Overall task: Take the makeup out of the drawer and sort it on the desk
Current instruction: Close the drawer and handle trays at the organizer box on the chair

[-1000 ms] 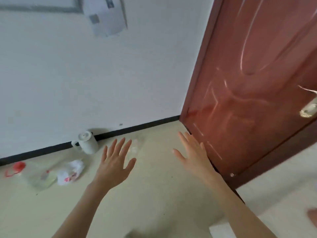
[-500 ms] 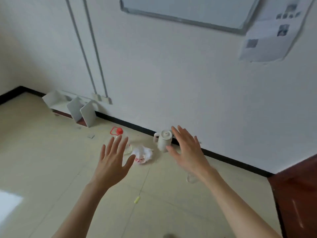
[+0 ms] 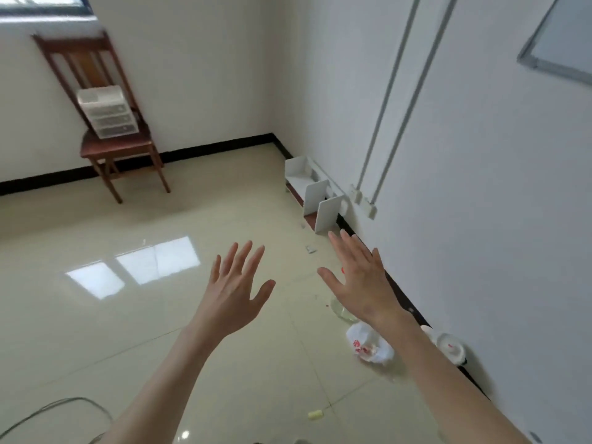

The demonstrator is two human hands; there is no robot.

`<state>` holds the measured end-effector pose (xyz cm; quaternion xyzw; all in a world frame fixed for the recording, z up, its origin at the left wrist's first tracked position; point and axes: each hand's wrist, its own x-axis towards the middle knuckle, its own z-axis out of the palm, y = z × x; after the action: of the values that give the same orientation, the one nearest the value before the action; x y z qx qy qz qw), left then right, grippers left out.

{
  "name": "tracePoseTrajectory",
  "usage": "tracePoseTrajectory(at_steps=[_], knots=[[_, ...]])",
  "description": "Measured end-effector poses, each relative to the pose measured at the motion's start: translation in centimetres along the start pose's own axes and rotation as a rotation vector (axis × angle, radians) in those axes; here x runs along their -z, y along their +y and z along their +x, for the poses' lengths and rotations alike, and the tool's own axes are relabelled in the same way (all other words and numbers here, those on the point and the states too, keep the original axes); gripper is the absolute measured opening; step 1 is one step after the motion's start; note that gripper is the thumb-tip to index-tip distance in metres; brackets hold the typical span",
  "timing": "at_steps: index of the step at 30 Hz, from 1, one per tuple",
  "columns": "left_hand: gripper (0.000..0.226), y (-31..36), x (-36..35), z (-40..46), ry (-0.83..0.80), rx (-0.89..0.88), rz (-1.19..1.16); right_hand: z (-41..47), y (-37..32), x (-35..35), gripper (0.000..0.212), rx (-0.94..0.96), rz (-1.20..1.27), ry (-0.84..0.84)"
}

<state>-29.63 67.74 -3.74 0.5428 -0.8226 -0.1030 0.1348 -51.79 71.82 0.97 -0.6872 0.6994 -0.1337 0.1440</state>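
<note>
Bare palms, nothing taken out yet.
We hold our left hand [image 3: 235, 293] and right hand [image 3: 360, 280] out with fingers spread, gripping nothing, above the tiled floor [image 3: 128, 331]. The white drawer unit [image 3: 108, 112] sits well apart on a wooden chair [image 3: 115, 145] across the room, drawers seemingly shut; we see no makeup or desk, so we judge the whole job remains.

Nothing legible shows anywhere in the view. The crumpled white plastic bag [image 3: 371, 346] on the floor at about four o'clock carries red printed marks, but they are too blurred and creased to make out. The small white plastic drawer unit [image 3: 107, 112] at ten o'clock shows no readable label.
</note>
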Motion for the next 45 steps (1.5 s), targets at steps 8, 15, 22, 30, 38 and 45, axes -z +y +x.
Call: tracePoseTrajectory(at_steps=[8,15,22,30,38,45], knots=[[0.083,-9.7,2.4,0.0,0.068,0.345,0.038,11.8,-8.2,-4.0,0.065,0.317,-0.051,-0.125],[0.084,-22.4,4.0,3.5,0.057,0.508,0.083,23.8,-18.4,-10.1,0.065,0.481,-0.112,-0.191],[0.083,-35.9,8.4,10.2,0.082,0.546,0.064,35.4,-28.6,-14.9,0.065,0.485,-0.057,-0.219],[0.082,-47.3,10.3,18.3,0.083,0.586,0.015,48.5,-34.9,-18.8,0.065,0.471,-0.058,-0.266],[0.083,-58.7,11.9,32.6,0.061,0.611,-0.001,66.6,-40.3,-21.0,0.066,0.523,-0.06,-0.268],[0.084,-67.8,15.2,43.7,0.074,0.642,0.06,81.3,-46.0,-21.3,0.066,0.563,-0.073,-0.266]])
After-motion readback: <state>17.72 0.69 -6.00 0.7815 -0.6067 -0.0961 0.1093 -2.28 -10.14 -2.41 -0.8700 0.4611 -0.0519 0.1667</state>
